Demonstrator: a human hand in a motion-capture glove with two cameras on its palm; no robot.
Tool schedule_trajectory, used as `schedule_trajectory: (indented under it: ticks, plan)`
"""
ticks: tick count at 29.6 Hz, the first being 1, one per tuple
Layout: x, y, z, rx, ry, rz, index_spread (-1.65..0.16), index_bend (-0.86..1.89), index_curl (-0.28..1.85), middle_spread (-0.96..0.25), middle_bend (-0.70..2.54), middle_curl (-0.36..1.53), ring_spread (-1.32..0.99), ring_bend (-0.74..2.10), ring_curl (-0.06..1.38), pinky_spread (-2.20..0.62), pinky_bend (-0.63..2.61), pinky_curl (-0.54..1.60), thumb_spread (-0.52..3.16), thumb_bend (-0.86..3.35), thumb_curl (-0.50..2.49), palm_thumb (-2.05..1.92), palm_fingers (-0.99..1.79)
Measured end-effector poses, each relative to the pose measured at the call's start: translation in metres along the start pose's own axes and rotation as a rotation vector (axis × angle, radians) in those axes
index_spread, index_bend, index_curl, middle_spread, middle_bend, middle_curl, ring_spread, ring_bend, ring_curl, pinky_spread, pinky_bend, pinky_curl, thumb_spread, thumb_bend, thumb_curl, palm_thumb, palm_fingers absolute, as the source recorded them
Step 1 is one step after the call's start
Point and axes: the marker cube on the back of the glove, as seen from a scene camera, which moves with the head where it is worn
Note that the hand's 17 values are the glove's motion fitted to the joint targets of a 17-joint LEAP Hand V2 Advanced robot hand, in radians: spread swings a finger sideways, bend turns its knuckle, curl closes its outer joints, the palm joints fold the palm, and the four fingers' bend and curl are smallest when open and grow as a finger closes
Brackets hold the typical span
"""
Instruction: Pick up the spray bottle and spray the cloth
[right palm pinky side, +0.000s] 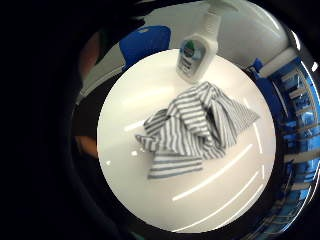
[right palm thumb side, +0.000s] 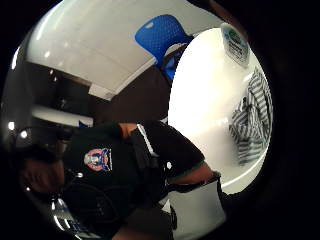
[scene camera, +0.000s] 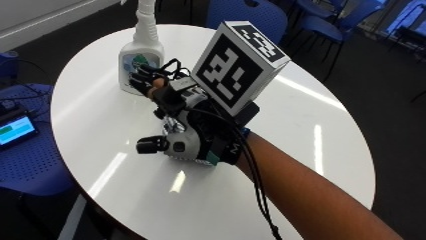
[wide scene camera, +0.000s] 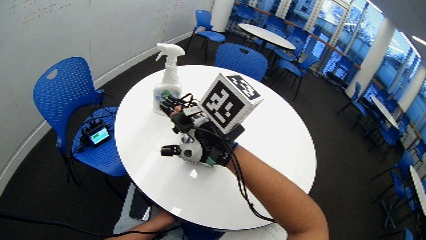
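Item 1, nearest: we log the gloved right hand, reaching out from a bare forearm over the round white table. It hovers above the tabletop; its fingers point toward the far side, extended and slightly bent, close together, gripping nothing. In the outside view the fingertips overlap the bottle's lower body, but we cannot tell whether they touch it.

Item 2: we record 1 striped cloth, grey and white, lying crumpled on the tabletop near its middle. Both palm views look down on it, so it lies under the hand; the outside views hide it behind the hand.

Item 3: we record 1 spray bottle, white with a green and blue label and a white trigger head, standing upright on the table just beyond the cloth, toward the far edge. The little finger side palm view shows a bare strip of table between cloth and bottle.

Item 4, farthest: we note blue chairs standing around the table.
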Motion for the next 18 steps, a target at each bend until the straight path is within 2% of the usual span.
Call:
schedule_trajectory:
  ticks: [9, 18]
  plan:
    - [-0.051, 0.023, 0.006, -0.065, 0.033, -0.149, -0.42, 0.19, 0.3, -0.09, 0.21, 0.35, -0.09, 0.31, 0.28, 0.23, 0.28, 0.31, 1.09, -0.03, 0.33, 0.36, 0.29]
    - [-0.077, 0.039, 0.015, -0.115, 0.017, -0.216, -0.43, 0.17, 0.31, -0.08, 0.2, 0.34, -0.08, 0.29, 0.28, 0.23, 0.24, 0.31, 1.11, -0.03, 0.31, 0.34, 0.33]
